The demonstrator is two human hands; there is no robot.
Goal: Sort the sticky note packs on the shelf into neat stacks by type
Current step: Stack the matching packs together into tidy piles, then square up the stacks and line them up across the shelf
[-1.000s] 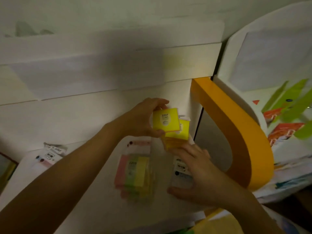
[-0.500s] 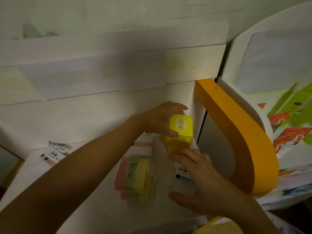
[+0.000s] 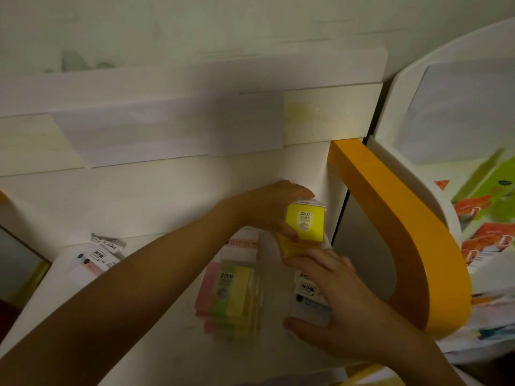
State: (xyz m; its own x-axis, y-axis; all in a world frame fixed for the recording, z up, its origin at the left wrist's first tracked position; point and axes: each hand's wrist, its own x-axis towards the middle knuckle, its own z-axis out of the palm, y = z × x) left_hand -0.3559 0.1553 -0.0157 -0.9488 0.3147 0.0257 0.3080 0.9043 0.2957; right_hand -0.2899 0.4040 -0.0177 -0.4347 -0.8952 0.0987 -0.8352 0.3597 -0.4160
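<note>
Your white shelf (image 3: 156, 344) carries four groups of packs. Largest is the one multicolour strip stack (image 3: 230, 299), marked 2209, lying just left of your right hand (image 3: 340, 310). That hand rests flat, fingers straight, on one white-labelled pack (image 3: 306, 291) — fingertips touching the lower yellow pack (image 3: 292, 247). Your left hand (image 3: 274, 208) grips the upper yellow pack (image 3: 305, 224), marked 2207, thumb and fingers curled round it, tilted over the lower one: two yellow packs in all. A small pile of white packs (image 3: 96, 259) sits well apart at the far left — count unclear.
</note>
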